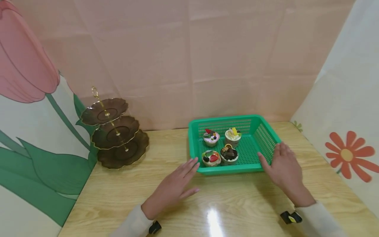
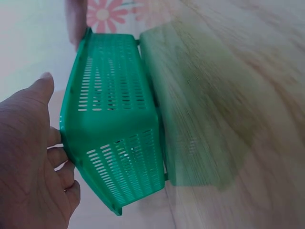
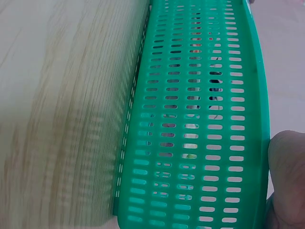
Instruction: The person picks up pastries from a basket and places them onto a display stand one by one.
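Fingers straight, my left hand [image 1: 174,184] touches the lower left corner of the basket [image 1: 234,169], right of frame centre; my right hand [image 1: 285,171] meets its right rim, probably steadying the four cupcakes [image 1: 229,155].

Looks like a little staged tabletop set tbh, more photo corner than kitchen. Wood-grain table [image 1: 242,204] right up by a creased pink backdrop [image 1: 225,59], printed walls either side: giant pink tulip [image 1: 26,52] on the left, orange-red flower [image 1: 346,154] on the right. Home or studio? Can't tell.
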Demonstrator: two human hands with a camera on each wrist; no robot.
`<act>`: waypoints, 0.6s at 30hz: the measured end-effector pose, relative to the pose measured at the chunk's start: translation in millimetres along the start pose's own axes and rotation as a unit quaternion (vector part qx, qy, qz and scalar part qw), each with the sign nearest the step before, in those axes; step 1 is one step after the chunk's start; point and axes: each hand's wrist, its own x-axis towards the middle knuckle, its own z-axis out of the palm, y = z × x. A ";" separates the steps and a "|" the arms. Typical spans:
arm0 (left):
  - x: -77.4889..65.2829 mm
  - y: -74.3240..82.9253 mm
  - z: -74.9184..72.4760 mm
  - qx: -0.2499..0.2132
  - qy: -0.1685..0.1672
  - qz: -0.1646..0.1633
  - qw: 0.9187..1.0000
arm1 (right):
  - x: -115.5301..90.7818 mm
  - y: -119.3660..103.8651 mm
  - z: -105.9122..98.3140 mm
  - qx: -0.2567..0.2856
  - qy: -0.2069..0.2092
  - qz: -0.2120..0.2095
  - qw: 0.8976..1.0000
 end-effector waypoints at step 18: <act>-0.4 0.0 2.7 0.011 0.016 -0.013 1.000 | -0.4 -4.1 -6.7 -0.014 -0.027 0.017 0.999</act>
